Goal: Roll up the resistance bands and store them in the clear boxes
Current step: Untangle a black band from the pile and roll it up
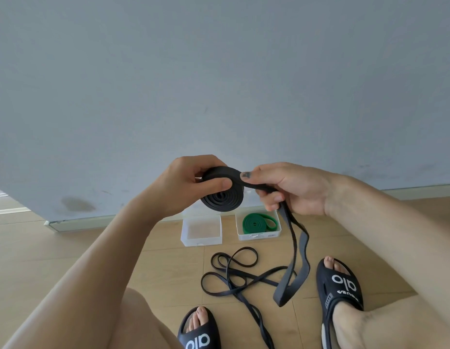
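Black resistance band (222,197), partly coiled into a flat spiral, held in the air above the two boxes. Gripped by the left hand (183,183), thumb pressed across the face of the coil and fingers curled behind its top edge. Pinched at the free run by the right hand (287,188), thumb on top where the strap left the coil, fingers curled under it. Hung from that hand as a long doubled loop (292,268), its lower end near the floor just beside the right slipper (341,285). Lay below on the wooden floor (80,238): a tangle of thinner black bands (234,275), trailing toward the left slipper (198,333). Stood side by side near the skirting of the grey wall (219,71): an open clear box (201,230) on the left with nothing seen inside, and a second clear box (259,236) on the right holding a rolled green band (256,224). Left bare: floor to the left of the boxes.
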The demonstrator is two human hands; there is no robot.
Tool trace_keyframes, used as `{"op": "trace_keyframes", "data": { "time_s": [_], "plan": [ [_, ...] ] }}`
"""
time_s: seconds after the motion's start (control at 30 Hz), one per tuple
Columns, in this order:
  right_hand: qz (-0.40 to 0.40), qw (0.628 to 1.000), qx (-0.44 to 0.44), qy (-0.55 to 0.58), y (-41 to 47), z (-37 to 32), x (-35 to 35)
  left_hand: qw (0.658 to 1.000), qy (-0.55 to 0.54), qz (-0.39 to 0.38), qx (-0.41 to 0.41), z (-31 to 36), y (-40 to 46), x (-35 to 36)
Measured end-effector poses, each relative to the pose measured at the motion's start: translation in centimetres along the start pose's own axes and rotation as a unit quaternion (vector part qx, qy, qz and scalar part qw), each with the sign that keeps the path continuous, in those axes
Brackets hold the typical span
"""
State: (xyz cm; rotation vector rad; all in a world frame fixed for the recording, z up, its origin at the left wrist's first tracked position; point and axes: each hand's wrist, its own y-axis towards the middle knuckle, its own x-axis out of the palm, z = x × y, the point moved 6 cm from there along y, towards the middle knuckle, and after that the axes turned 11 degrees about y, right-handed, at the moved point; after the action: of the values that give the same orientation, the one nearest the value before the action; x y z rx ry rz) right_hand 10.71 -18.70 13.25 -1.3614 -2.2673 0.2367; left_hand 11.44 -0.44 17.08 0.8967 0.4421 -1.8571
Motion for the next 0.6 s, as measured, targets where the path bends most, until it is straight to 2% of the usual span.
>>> {"op": "trace_keyframes", "data": {
  "time_s": [0.17, 0.3, 0.4, 0.5, 0.6],
  "plan": [
    [-0.079, 0.995, 0.058, 0.027, -0.2, 1.3, 0.7, 0.999, -0.050, 0.010, -0.001, 0.2, -0.1, 0.5],
    [-0.122, 0.990, 0.023, 0.070, -0.6, 0.4, 1.7, 0.995, -0.094, 0.027, 0.009, 0.7, 0.1, 0.5],
    [-0.091, 0.995, 0.007, 0.040, 0.2, 0.6, 1.0, 0.997, -0.074, 0.018, 0.016, 1.0, 0.2, 0.5],
    [-0.043, 0.997, 0.017, -0.069, 1.1, 1.8, 0.5, 0.998, 0.042, -0.018, 0.034, 1.7, 0.2, 1.4],
    [-0.014, 0.995, 0.004, -0.094, 1.5, 2.3, 0.4, 0.994, 0.093, -0.011, 0.064, 2.3, 0.5, 1.7]
  ]
}}
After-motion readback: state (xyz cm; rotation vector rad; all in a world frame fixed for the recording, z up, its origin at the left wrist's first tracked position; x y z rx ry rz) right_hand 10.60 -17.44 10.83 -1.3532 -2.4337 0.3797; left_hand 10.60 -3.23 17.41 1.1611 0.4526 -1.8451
